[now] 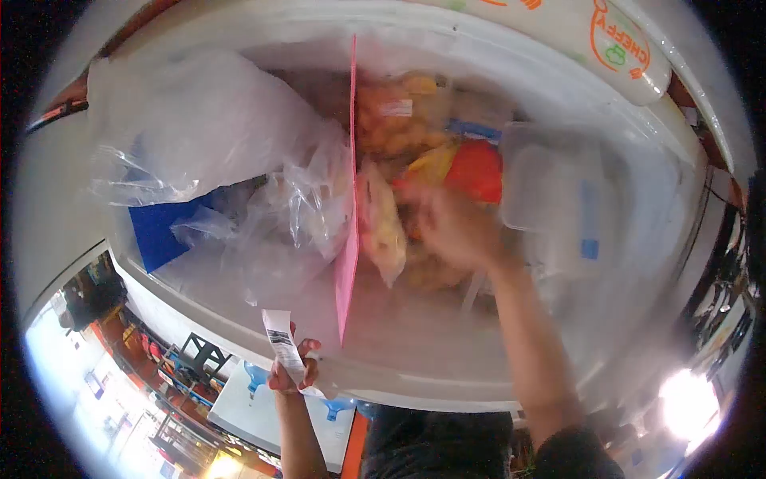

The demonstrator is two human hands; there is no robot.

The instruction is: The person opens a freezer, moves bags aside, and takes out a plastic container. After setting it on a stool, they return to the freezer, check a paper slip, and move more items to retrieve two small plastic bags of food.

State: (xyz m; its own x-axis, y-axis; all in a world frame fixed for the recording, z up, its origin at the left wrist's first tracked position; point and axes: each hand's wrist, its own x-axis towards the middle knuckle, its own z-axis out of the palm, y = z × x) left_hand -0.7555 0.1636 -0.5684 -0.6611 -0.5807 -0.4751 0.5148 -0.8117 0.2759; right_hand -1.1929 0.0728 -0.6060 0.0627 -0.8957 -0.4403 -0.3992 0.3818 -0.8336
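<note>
My left hand [294, 372] is at the chest freezer's near rim, its fingers closed on a narrow printed paper slip [281, 339]. My right hand [456, 227] reaches down into the compartment right of the pink divider [351, 207]; motion smears its fingers, so I cannot tell whether they grip anything. Left of it a clear bag of pale food [386, 227] leans by the divider. Just beyond the hand is a red and yellow package [475, 172]. Farther back sits a bag of orange-yellow pieces [403, 120] with a white label.
Left of the divider, large clear plastic bags [215, 120] cover a blue panel [167, 231]. Translucent plastic containers [550, 180] stand at the right. Mist hangs inside the white freezer [423, 391]. A white roll with orange lettering [614, 48] lies along the far rim.
</note>
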